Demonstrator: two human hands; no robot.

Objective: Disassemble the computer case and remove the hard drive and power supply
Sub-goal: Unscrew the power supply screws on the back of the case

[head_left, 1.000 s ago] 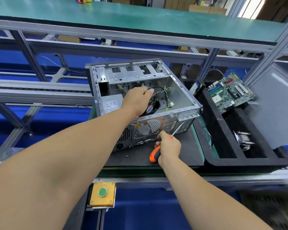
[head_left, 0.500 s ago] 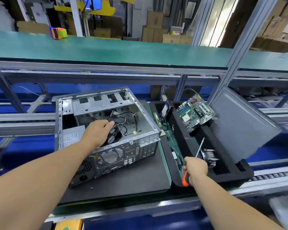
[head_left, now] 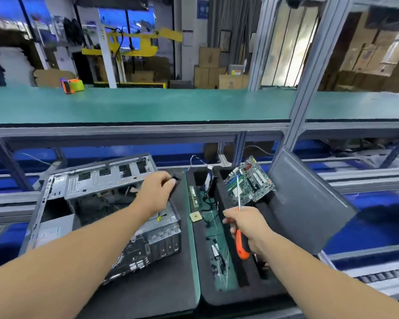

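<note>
The one computer case point(head_left: 106, 210) lies on its side, open face up, on a black mat left of the foam tray point(head_left: 226, 293), likely so its insides can be reached from above. The left hand point(head_left: 156, 192), above the case's right edge, curls its fingers round one black fan point(head_left: 173, 186), probably bound for the tray. The right hand point(head_left: 247, 224), over the tray, grips one orange-handled screwdriver point(head_left: 241, 245), shaft up. One motherboard point(head_left: 249, 180) leans in the tray's far end; one grey side panel point(head_left: 309, 203) leans beyond the tray's right.
</note>
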